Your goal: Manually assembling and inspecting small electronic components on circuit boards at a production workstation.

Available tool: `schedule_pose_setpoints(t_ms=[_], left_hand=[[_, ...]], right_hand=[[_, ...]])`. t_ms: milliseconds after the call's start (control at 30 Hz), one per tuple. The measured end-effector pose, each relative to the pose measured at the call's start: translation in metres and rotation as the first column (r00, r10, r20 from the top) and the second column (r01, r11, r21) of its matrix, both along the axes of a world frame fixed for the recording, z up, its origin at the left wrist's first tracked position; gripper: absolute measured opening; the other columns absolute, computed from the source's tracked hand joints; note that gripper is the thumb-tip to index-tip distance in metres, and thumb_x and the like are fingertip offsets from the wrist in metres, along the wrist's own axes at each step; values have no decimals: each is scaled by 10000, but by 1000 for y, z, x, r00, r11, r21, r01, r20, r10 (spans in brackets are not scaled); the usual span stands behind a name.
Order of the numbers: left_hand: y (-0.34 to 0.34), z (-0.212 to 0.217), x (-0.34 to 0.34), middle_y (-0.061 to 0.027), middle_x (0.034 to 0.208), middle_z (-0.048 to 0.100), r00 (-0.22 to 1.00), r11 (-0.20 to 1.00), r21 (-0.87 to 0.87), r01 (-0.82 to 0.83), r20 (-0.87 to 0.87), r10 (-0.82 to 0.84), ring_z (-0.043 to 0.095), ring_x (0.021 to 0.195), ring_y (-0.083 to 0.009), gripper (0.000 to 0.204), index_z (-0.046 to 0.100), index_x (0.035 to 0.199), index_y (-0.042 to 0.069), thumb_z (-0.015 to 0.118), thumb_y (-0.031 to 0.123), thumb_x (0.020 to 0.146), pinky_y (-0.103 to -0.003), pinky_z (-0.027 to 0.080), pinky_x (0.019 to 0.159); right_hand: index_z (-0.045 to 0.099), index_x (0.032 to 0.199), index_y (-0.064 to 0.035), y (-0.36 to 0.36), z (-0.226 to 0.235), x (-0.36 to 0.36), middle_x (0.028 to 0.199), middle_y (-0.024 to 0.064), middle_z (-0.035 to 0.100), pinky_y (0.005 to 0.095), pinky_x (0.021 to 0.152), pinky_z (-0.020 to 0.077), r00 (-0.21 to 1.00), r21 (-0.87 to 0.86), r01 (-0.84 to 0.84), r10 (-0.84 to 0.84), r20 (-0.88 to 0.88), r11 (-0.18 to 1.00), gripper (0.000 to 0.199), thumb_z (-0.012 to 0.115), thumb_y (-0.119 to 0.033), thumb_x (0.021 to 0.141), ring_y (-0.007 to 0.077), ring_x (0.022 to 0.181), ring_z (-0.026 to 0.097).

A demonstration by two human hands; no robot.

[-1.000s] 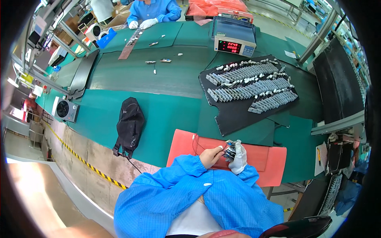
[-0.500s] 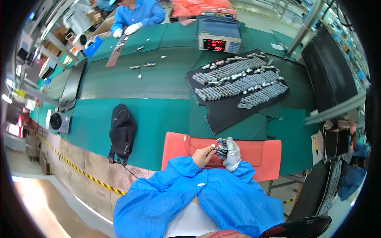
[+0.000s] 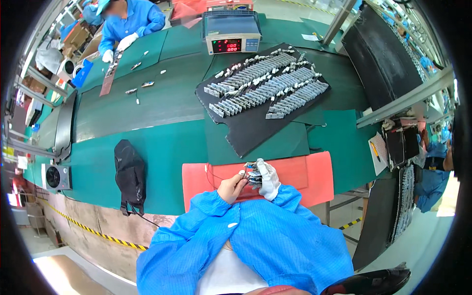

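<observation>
Over a red mat (image 3: 318, 172) at the table's near edge, my two hands meet. My right hand (image 3: 268, 181), in a white glove, is closed around a small stack of circuit boards (image 3: 254, 178) with blue and silver parts. My bare left hand (image 3: 231, 189) is closed in a pinch at the stack's left side. A thin dark wire (image 3: 210, 178) with a small white end loops out from this hand over the mat. What lies between the left fingertips is mostly hidden.
A black board (image 3: 241, 140) with rows of slim silver pieces lies beyond the mat, before a meter (image 3: 231, 32) with red digits. A black bag (image 3: 130, 172) rests left. Across the table works another person in blue (image 3: 132, 19). A metal post (image 3: 403, 96) stands right.
The whole view has shifted, so the table's things sit further left. Both hands keep nearly the same pose at the board stack. The meter's red digits have changed.
</observation>
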State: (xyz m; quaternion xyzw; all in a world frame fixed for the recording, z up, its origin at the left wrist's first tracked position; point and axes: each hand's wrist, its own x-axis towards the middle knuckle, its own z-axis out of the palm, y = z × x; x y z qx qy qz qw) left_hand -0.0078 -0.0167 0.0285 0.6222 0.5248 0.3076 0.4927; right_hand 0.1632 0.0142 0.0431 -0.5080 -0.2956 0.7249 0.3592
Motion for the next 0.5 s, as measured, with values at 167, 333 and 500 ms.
schedule_pose_setpoints(t_ms=[167, 333, 500], left_hand=[[0, -8, -4, -157, 689, 605, 1000, 988, 154, 0, 12, -2, 646, 652, -286, 178, 572, 1013, 20, 536, 169, 924, -355, 487, 568], [-2, -1, -9, -183, 748, 623, 999, 998, 31, -54, 1, 54, 643, 690, -330, 160, 584, 1000, 27, 555, 157, 912, -361, 500, 598], [-2, -7, -11, -167, 697, 611, 982, 953, 240, -186, 73, 173, 647, 628, -272, 123, 609, 948, 24, 580, 130, 894, -341, 489, 553]], right_hand=[[613, 1104, -84, 0, 5, -1, 807, 55, 659, 238, 450, 495, 999, -14, -36, 36, -8, 999, 478, 421, -489, 937, 105, 593, 606], [617, 1116, -90, 0, 4, -3, 770, 34, 639, 233, 429, 481, 999, -22, -46, 46, 17, 999, 461, 425, -471, 942, 95, 559, 581], [608, 1119, -83, 2, 11, -3, 788, 36, 635, 233, 418, 478, 994, -31, -104, 105, 39, 994, 435, 415, -436, 953, 95, 565, 581]])
